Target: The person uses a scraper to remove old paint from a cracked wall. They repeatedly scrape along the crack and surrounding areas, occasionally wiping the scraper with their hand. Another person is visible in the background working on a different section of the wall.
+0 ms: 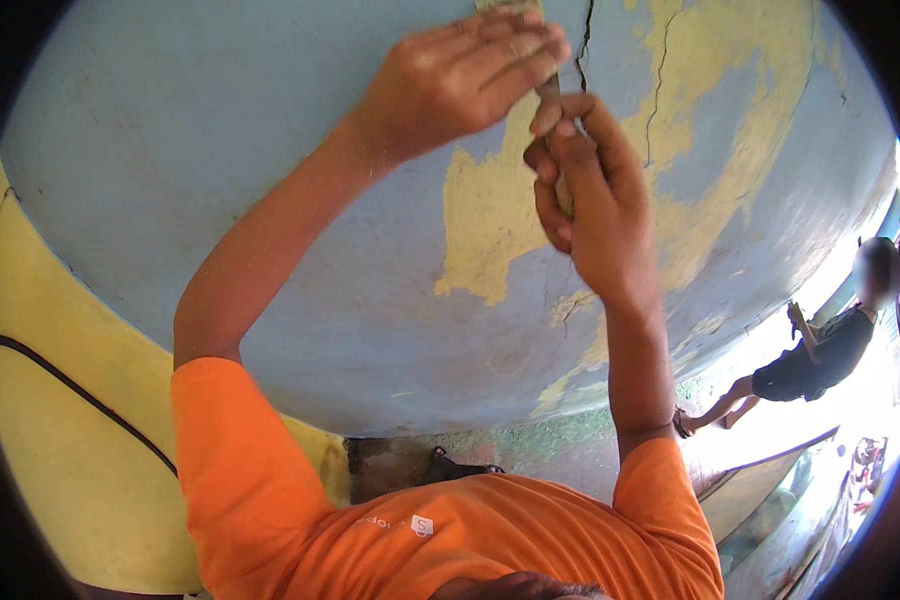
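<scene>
My right hand (pixel 595 190) is closed round the handle of a scraper (pixel 549 88), which points up the wall. Higher up, my left hand (pixel 470 80) lies over the scraper's blade with its fingers pressed together. Those fingers hide most of the blade. Both hands are against a blue painted wall (pixel 270 100). Yellow patches (pixel 480 230) show through where the blue coat is gone. A dark crack (pixel 583 50) runs down the wall just right of my hands.
On the left stands a yellow wall (pixel 60 450) with a black cable (pixel 80 385) along it. At the right, another person (pixel 820 350) in dark clothes is outside in bright light. Pale sheets or panels (pixel 780 500) lie at lower right.
</scene>
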